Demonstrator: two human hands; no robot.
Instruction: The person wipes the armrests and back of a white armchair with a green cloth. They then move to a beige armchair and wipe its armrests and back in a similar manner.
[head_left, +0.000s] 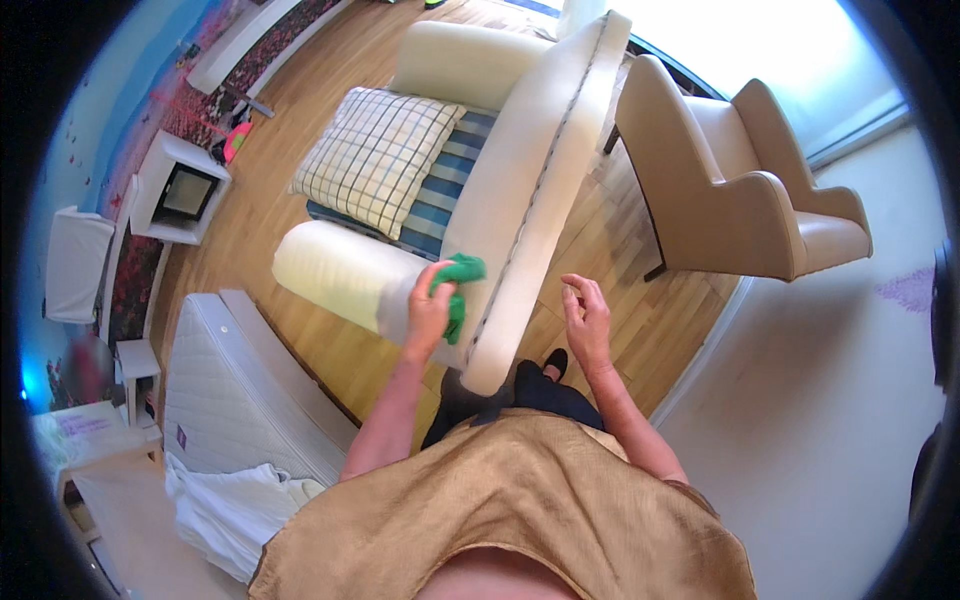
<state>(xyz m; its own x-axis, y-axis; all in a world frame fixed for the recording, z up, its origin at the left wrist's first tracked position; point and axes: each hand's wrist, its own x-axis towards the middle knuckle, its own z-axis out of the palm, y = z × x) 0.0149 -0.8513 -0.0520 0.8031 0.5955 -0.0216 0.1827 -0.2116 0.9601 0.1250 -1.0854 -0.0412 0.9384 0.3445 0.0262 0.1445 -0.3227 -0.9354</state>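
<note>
My left hand (430, 311) holds a crumpled green cloth (459, 277) over the near end of a cream sofa, where the backrest (517, 202) meets the rounded armrest (337, 270). Whether the cloth touches the sofa is hard to tell. A dark studded line runs along the top of the backrest. My right hand (587, 322) is raised on the other side of the backrest, fingers slightly curled, holding nothing. A checked pillow (379, 157) lies on the sofa's blue striped seat (442, 191).
Behind the backrest stands a tan armchair (712, 180), beside a white wall (810, 420). A mattress (232, 390) with a white sheet (232, 510) on it is at the left. A white cabinet (214, 184) stands along the far left wall.
</note>
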